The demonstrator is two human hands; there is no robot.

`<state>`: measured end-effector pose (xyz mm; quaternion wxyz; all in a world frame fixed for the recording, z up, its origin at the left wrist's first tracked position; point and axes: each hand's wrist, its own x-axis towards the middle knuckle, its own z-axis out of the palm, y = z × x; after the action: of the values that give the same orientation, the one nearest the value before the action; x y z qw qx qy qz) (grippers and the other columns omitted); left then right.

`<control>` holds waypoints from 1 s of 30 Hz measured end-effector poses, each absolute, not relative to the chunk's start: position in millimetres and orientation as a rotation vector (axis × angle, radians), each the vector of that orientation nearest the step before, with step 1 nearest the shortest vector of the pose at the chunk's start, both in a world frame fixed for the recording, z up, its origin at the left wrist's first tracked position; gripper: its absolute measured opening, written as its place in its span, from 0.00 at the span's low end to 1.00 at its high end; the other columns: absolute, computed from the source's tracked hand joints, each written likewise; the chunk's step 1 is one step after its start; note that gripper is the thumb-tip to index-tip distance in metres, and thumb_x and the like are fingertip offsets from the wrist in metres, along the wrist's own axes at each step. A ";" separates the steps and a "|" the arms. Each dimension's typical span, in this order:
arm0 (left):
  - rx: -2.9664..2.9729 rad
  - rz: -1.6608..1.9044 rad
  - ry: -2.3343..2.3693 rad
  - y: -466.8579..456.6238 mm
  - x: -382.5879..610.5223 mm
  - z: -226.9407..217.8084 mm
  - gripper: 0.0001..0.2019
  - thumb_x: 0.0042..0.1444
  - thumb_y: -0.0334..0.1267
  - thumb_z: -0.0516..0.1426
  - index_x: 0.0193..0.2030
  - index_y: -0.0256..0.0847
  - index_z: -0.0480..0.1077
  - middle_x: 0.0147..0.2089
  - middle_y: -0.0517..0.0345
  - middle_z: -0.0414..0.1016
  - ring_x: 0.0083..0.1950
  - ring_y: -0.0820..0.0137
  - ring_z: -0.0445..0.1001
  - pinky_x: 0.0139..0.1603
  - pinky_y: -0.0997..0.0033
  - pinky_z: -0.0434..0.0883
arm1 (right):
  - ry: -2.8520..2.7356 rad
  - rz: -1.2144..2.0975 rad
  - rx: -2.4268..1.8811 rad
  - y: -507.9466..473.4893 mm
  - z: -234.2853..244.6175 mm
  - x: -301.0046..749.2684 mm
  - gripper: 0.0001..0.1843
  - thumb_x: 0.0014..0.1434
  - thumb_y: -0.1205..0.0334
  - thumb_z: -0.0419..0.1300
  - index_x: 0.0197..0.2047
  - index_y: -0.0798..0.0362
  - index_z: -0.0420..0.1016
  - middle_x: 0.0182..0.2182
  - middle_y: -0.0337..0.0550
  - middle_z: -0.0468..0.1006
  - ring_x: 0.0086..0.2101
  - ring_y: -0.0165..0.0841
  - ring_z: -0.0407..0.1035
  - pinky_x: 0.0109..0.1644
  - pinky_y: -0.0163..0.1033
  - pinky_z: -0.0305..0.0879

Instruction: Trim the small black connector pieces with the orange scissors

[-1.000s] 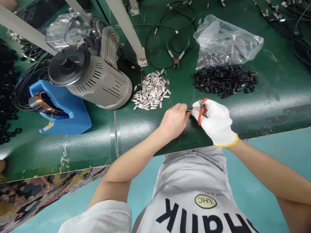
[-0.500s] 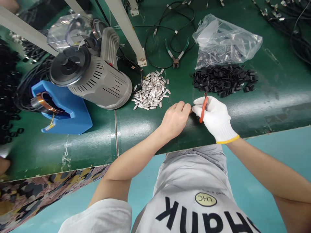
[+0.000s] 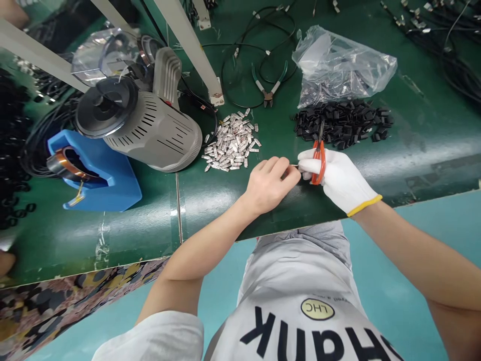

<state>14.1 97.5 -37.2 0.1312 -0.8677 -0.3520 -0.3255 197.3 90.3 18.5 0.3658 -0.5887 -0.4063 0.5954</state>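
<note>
- Near the front edge of the green table point(image 3: 233, 200), the two hands met, fingertips almost touching.
- The left hand point(image 3: 271, 184) was bare, its thumb and fingers pinched together on a small metal piece point(image 3: 294, 166) that showed only as a thin sliver between the hands.
- The right hand point(image 3: 338, 179) wore a white glove with a yellow cuff and was closed around red-handled pliers point(image 3: 319, 155), whose dark nose pointed away from the person.
- Whether the pliers touched the small metal piece could not be told.
- Just beyond the left hand lay a heap of silver metal shells point(image 3: 233, 142), close to its knuckles but not touching.
- Just beyond the right hand lay a pile of black plastic parts point(image 3: 343, 123); the pliers' tip reached to its near edge.
- Farther off behind that pile sat a crumpled clear plastic bag point(image 3: 343, 62) with more dark parts inside.
- Between the two heaps and farther back lay green-handled pliers point(image 3: 268, 85) on a loop of black cable point(image 3: 240, 55).
- Well to the left of the left hand stood a grey machine point(image 3: 150, 128), tilted on its side, with a blue tape holder point(image 3: 108, 180) beside it bearing an amber roll.
</note>
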 end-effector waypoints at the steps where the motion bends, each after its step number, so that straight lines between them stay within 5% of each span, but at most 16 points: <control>1: -2.511 -0.942 -1.006 98.2 14.0 -37.3 0.10 0.69 0.29 0.51 0.36 0.41 0.69 0.33 0.55 0.69 0.33 0.70 0.67 0.33 0.67 0.57 | -1.040 1.552 -1.497 90.2 19.9 197.0 0.14 0.48 0.57 0.72 0.36 0.52 0.75 0.32 0.41 0.76 0.32 0.31 0.70 0.35 0.38 0.66; 9: -2.749 -0.904 -1.261 102.8 11.4 -33.6 0.15 0.71 0.35 0.48 0.35 0.42 0.72 0.36 0.53 0.71 0.37 0.69 0.68 0.36 0.68 0.62 | -1.141 1.447 -1.496 88.7 19.2 201.0 0.15 0.54 0.50 0.69 0.39 0.52 0.77 0.36 0.45 0.79 0.36 0.36 0.74 0.38 0.41 0.69; 17: -2.965 -1.041 -1.289 101.4 12.3 -39.9 0.12 0.71 0.39 0.51 0.42 0.42 0.75 0.40 0.52 0.75 0.40 0.71 0.73 0.40 0.70 0.68 | -1.352 1.307 -1.529 89.1 4.2 210.0 0.19 0.50 0.59 0.71 0.47 0.51 0.81 0.45 0.44 0.83 0.47 0.40 0.77 0.54 0.45 0.71; 23: -2.998 -1.158 -1.327 96.8 17.3 -44.8 0.12 0.71 0.38 0.51 0.43 0.40 0.75 0.40 0.52 0.76 0.38 0.73 0.74 0.39 0.73 0.70 | -1.377 1.274 -1.591 91.0 -2.8 210.5 0.19 0.51 0.61 0.69 0.47 0.49 0.82 0.44 0.41 0.84 0.45 0.40 0.77 0.51 0.45 0.71; 30: -2.836 -0.882 -1.063 96.6 15.1 -40.9 0.13 0.70 0.34 0.49 0.40 0.42 0.74 0.34 0.53 0.75 0.34 0.70 0.72 0.35 0.68 0.66 | -1.285 1.458 -1.498 97.8 18.7 208.3 0.10 0.52 0.63 0.69 0.40 0.52 0.79 0.35 0.40 0.80 0.37 0.34 0.73 0.42 0.41 0.69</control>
<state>15.1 96.6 -40.9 -0.0067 -0.8990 -0.3370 -0.2795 208.3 97.8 18.7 0.3374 -0.5748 -0.4930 0.5593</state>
